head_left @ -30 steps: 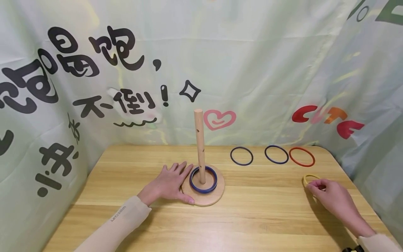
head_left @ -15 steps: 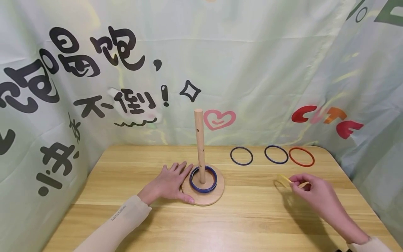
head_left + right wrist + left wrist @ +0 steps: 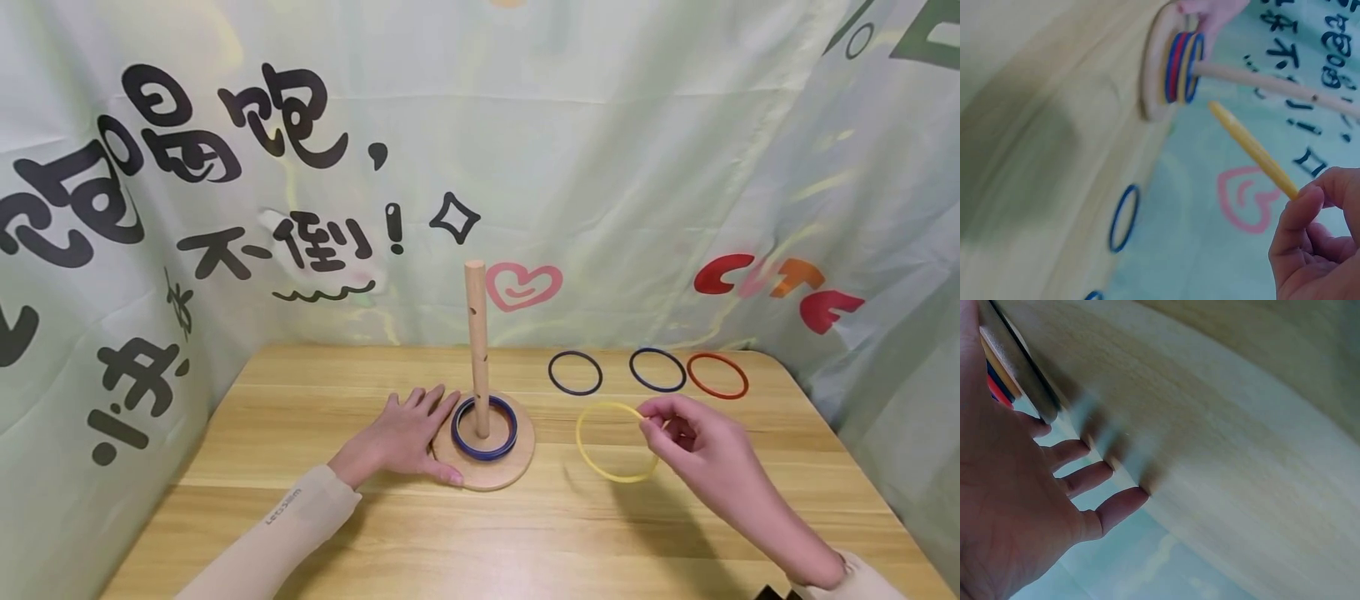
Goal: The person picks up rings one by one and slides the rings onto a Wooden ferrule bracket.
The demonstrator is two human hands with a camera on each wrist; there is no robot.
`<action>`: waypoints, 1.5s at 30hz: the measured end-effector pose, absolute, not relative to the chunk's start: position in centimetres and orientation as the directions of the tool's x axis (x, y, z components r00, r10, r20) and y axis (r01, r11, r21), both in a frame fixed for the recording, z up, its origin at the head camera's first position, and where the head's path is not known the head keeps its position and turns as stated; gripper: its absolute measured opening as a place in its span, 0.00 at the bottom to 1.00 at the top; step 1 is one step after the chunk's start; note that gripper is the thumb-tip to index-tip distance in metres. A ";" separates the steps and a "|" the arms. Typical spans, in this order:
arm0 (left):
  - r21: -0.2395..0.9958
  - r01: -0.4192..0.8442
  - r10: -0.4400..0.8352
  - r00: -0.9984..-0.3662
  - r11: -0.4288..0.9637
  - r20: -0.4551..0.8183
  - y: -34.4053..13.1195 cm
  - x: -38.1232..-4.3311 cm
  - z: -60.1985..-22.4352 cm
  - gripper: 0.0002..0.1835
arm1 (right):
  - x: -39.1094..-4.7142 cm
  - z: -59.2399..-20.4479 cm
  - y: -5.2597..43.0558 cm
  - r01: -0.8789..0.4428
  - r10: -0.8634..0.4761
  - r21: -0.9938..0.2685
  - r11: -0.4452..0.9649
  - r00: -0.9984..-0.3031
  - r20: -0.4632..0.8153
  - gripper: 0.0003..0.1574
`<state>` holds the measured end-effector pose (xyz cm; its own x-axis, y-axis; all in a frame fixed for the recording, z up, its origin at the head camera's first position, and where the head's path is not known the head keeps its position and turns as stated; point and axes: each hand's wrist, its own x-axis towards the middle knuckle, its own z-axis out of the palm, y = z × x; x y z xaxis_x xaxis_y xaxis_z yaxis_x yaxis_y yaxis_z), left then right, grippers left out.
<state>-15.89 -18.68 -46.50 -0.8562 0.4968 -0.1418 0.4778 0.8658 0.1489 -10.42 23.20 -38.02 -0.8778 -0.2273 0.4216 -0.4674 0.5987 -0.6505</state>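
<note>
My right hand [image 3: 708, 446] pinches a thin yellow ring [image 3: 617, 479] between thumb and fingertips, holding it above the table right of the peg. In the right wrist view the yellow ring [image 3: 1252, 149] appears nearly edge-on. A wooden peg [image 3: 477, 350] stands upright on a round wooden base [image 3: 498, 479]. Around the peg's foot lie stacked rings [image 3: 1180, 69], blue, red and yellow; from the head view mainly the blue top ring [image 3: 486, 455] shows. My left hand [image 3: 401, 437] rests at the base's left edge with fingers spread, and holds nothing.
Two blue rings, a left one [image 3: 575, 393] and a right one [image 3: 656, 389], lie along the table's back edge, with a red ring [image 3: 717, 395] beside them. A printed curtain [image 3: 600, 167] hangs close behind the wooden table [image 3: 570, 542] and along both sides.
My right hand has lifted the yellow ring from the table's right side and carried it left towards the peg, turning its face to the head view. The left hand has stayed in place.
</note>
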 end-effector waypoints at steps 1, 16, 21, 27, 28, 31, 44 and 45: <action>0.149 0.477 0.497 -0.856 0.866 -0.143 -18.7 -15.9 -46.5 0.74 | -10.3 -37.7 22.7 -0.471 -0.233 -0.660 0.585 -0.877 0.420 0.11; 0.138 0.481 0.498 -0.855 0.866 -0.145 -18.6 -15.8 -46.5 0.74 | -10.3 -33.0 16.7 -0.517 -0.317 -0.819 0.251 -0.843 0.435 0.07; 0.145 0.483 0.501 -0.854 0.864 -0.144 -18.7 -15.8 -46.5 0.74 | -10.6 -31.7 15.4 -0.538 -0.292 -0.821 0.191 -0.830 0.475 0.06; 0.137 0.483 0.500 -0.855 0.865 -0.139 -18.7 -15.8 -46.5 0.74 | -11.1 -30.1 13.8 -0.558 -0.224 -0.821 0.120 -0.821 0.525 0.06; 0.137 0.483 0.499 -0.855 0.865 -0.140 -18.7 -15.8 -46.4 0.74 | -11.3 -29.8 13.6 -0.561 -0.211 -0.822 0.097 -0.819 0.534 0.06; 0.138 0.482 0.499 -0.855 0.865 -0.142 -18.7 -15.7 -46.2 0.74 | -11.7 -29.1 12.8 -0.565 -0.179 -0.825 0.038 -0.816 0.550 0.06; 0.143 0.481 0.499 -0.855 0.865 -0.144 -18.6 -15.7 -46.1 0.74 | -14.2 -27.7 9.7 -0.564 -0.148 -0.824 -0.053 -0.812 0.565 0.09; 0.142 0.479 0.497 -0.855 0.867 -0.148 -18.6 -15.7 -46.1 0.74 | -14.4 -27.8 9.6 -0.558 -0.152 -0.828 -0.053 -0.815 0.559 0.09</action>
